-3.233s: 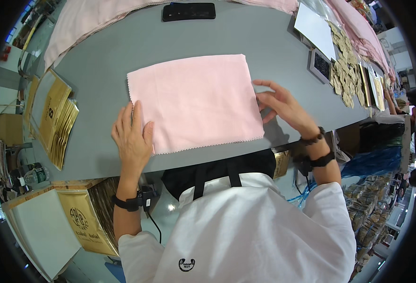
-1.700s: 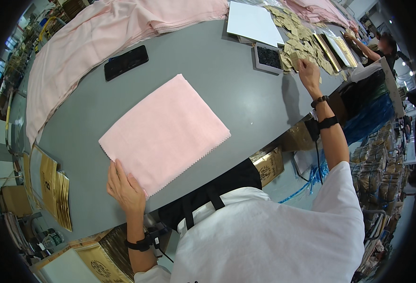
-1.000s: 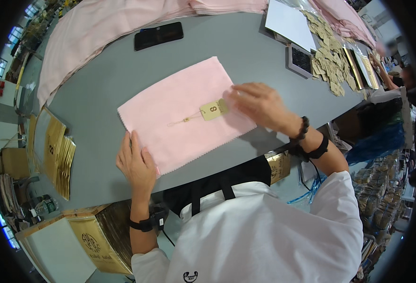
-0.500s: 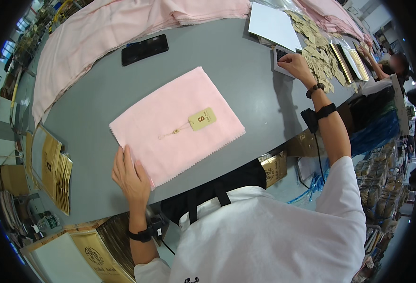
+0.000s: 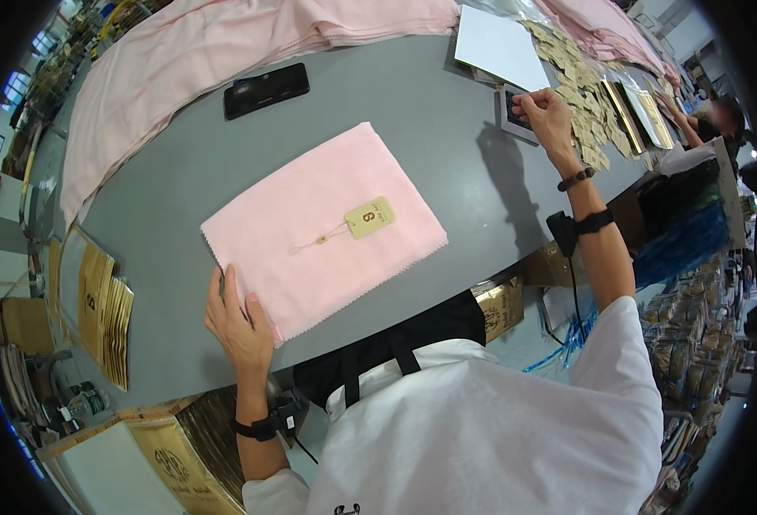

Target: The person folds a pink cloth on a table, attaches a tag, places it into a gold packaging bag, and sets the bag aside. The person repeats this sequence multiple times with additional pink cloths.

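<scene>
Lying askew near the tabletop's (image 5: 430, 103) near edge, a folded pink cloth (image 5: 293, 202) has its lowest corner just inside that edge, under the left hand (image 5: 239, 322). That hand rests with thumb spread from fingers along the cloth's zigzag-trimmed left side. Grey surface shows between cloth and smartphone (image 5: 267, 91), and more widely between cloth and small box (image 5: 509, 120) of dark pieces. Over this box the right hand (image 5: 543, 114) curls its fingers; whether they press together or pinch something I cannot tell. The box sits close between a white board (image 5: 500, 47) and a heap of beige tags (image 5: 597, 133).

Counted: one folded cloth, one corded hang tag (image 5: 370, 218) flat on it, one smartphone, one small box. The heaped tags and the overlapping gold packets (image 5: 112, 326) at the left edge are too many to count.
</scene>
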The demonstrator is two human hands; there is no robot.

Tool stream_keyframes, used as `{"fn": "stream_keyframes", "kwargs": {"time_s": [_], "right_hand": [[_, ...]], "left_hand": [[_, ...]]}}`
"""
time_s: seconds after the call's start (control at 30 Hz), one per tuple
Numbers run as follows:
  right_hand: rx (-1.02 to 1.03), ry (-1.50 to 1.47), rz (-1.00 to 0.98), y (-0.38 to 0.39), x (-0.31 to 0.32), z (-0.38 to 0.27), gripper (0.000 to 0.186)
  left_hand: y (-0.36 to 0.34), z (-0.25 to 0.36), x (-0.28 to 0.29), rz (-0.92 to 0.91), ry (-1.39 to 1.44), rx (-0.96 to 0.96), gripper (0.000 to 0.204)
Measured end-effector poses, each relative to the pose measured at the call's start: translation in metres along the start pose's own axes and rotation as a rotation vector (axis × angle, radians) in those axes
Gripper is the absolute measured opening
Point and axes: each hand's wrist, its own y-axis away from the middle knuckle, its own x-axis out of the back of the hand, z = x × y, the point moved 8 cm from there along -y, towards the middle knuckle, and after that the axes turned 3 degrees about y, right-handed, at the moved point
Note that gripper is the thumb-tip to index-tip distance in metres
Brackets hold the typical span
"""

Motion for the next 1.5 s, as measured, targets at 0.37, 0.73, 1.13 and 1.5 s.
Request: {"fn": "stream_keyframes", "kwargs": {"time_s": [0.37, 0.73, 1.13, 1.5], "right_hand": [[0.466, -0.290, -0.825, 0.216, -0.144, -0.193, 0.015], [0.501, -0.343, -1.073, 0.274, -0.182, -0.225, 0.011], [0.426, -0.309, -1.113, 0.276, -0.184, -0.223, 0.010], [1.056, -0.045, -0.504, 0.300, -0.167, -0.236, 0.014]], "left_hand": [[0.004, 0.071, 0.011, -0.043, 0.620, -0.005, 0.013], [0.010, 0.069, -0.025, -0.290, 0.962, 0.229, 0.011], [0.014, 0.068, -0.028, -0.283, 1.027, 0.139, 0.007], [0.006, 0.071, -0.009, -0.082, 0.867, 0.111, 0.004]]}}
